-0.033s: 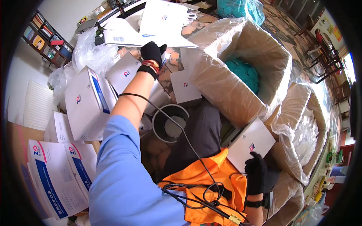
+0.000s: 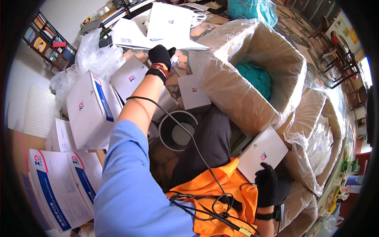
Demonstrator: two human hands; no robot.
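Note:
My left hand (image 2: 160, 56), in a black glove with red bands and a black strap at the wrist, is closed at the near edge of an opened-out white carton (image 2: 170, 21). Its fingertips are partly hidden behind the back of the hand. My right hand (image 2: 267, 185), also black-gloved, lies low on the right, its fingers loosely bent and apart. Nothing shows in it. Those fingertips are close to the lower side of a white box (image 2: 263, 152), which leans near my leg; whether they touch it is unclear.
Plastic-lined cardboard cartons (image 2: 252, 106) stand on the right, one with teal packs (image 2: 254, 79). A grey bin (image 2: 161, 136) stands beside my leg. White boxes (image 2: 85, 104) crowd the left, below clear plastic bags (image 2: 94, 55). A black cable (image 2: 193, 138) crosses my left arm and lap.
The view has shifted very slightly. The opened-out carton and my left hand sit a touch lower and further right; my right hand is slightly lower.

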